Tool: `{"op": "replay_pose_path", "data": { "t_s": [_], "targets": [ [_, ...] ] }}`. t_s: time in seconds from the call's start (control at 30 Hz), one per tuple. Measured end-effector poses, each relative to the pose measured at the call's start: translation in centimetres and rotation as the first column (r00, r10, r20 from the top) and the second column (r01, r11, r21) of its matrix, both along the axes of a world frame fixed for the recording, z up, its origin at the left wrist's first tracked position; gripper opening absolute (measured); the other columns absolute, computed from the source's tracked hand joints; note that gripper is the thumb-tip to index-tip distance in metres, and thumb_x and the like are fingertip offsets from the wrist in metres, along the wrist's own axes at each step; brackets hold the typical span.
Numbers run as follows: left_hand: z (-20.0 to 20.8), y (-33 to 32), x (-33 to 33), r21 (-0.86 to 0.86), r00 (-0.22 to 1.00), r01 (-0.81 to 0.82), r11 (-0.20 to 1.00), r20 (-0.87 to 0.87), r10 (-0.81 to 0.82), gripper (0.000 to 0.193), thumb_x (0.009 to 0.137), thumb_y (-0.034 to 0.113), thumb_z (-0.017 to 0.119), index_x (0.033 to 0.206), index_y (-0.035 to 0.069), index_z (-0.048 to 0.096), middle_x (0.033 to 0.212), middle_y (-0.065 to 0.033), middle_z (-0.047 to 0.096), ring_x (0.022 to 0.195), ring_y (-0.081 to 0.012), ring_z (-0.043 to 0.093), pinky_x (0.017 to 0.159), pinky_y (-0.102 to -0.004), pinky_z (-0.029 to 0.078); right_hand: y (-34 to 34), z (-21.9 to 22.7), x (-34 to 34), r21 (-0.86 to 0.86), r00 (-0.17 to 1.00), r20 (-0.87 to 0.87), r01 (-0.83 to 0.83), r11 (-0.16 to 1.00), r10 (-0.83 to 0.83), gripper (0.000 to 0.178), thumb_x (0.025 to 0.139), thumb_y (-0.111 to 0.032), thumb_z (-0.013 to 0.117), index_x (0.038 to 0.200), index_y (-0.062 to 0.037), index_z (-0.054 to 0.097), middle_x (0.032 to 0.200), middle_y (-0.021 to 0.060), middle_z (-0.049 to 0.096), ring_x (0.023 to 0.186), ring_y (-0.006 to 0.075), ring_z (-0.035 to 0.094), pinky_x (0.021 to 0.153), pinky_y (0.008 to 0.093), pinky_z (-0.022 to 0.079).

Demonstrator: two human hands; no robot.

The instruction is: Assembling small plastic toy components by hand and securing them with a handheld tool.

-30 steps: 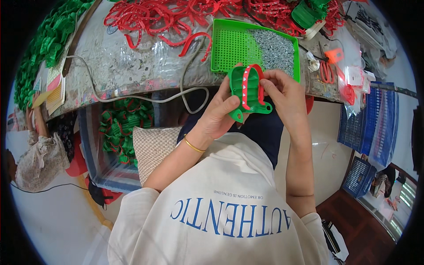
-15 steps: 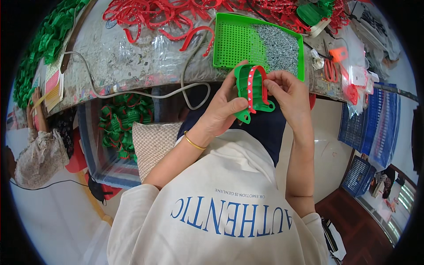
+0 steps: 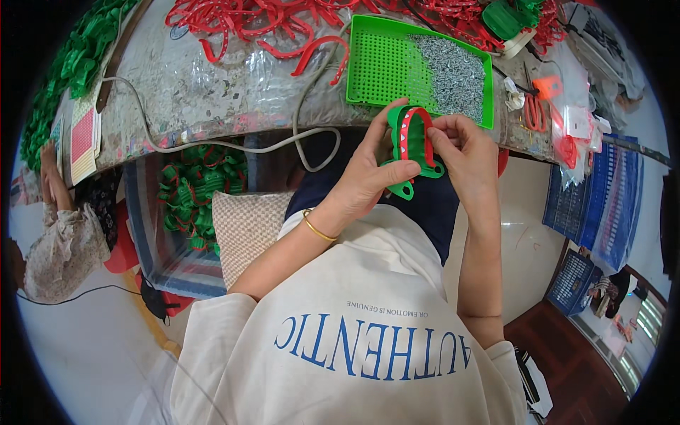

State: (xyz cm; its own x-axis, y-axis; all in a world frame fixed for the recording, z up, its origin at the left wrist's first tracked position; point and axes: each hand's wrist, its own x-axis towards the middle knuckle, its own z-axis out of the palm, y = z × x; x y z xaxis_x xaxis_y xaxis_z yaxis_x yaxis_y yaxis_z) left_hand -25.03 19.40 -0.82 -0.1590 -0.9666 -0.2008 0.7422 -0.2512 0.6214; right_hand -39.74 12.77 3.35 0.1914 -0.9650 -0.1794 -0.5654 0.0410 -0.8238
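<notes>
Between my hands, above my lap and just off the table's edge, is a green plastic toy part [image 3: 416, 149] with rounded lobes and small tabs with holes. A curved red strip [image 3: 404, 138] with white tooth-like triangles arches over it. My left hand [image 3: 368, 166] grips the green part from the left, thumb across its near side and fingers behind. At the strip's right end, my right hand [image 3: 466, 150] pinches with thumb and forefinger. Its other fingers are curled, and the fingertips' exact contact is partly hidden.
Beyond my hands, a green perforated tray [image 3: 382, 67] holds a heap of small metal screws or pins [image 3: 453, 74]. Red strips [image 3: 283, 25] pile behind it. Scissors [image 3: 535, 113] lie right. Below left, a lined bin [image 3: 170, 273] holds green-and-red pieces [image 3: 205, 191]. A co-worker's hand [image 3: 53, 173] is far left.
The green part with its red strip has shifted slightly right and turned in my hands. My left thumb reaches further across it. The co-worker's hand has let its yellowish sheet down.
</notes>
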Motion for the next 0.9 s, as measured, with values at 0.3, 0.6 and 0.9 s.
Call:
{"op": "replay_pose_path", "data": {
  "t_s": [0.3,0.6,0.9],
  "targets": [
    [-2.6,0.2,1.2,0.038,0.768,0.242,0.969,-0.618,-0.168,0.087,0.076,0.038,0.071,0.147,0.026,0.022,0.133,-0.0166,0.045,0.112,-0.0422,0.052,0.091,-0.0538,0.048,0.1,0.5,-0.8,0.26,0.938,0.344,-0.139,0.956,0.043,0.018,0.083,-0.003,0.067,0.096,-0.0021,0.055,0.079,-0.0003,0.056,0.067,0.0046,0.053,0.062,0.0187,0.045],
    [-3.9,0.0,0.9,-0.042,0.668,0.214,0.976,-0.722,-0.178,0.091,0.073,0.041,0.076,0.147,0.033,0.023,0.129,-0.0187,0.049,0.113,-0.0431,0.05,0.096,-0.0571,0.041,-1.3,0.2,-0.8,-0.009,0.95,0.283,-0.138,0.99,0.135,0.029,0.082,-0.005,0.069,0.105,-0.0026,0.052,0.094,0.0018,0.054,0.086,0.0073,0.053,0.074,0.0213,0.045],
    [-2.7,0.6,0.9,0.02,0.723,0.239,0.971,-0.671,-0.164,0.088,0.069,0.038,0.078,0.144,0.031,0.031,0.126,-0.0143,0.05,0.109,-0.0407,0.052,0.092,-0.0539,0.046,-13.3,8.9,3.3,-0.687,0.869,0.444,0.174,0.706,0.218,0.054,0.09,-0.019,0.061,0.135,0.0001,0.038,0.107,0.0089,0.057,0.105,0.0138,0.051,0.089,0.0287,0.041]
  ]
}}
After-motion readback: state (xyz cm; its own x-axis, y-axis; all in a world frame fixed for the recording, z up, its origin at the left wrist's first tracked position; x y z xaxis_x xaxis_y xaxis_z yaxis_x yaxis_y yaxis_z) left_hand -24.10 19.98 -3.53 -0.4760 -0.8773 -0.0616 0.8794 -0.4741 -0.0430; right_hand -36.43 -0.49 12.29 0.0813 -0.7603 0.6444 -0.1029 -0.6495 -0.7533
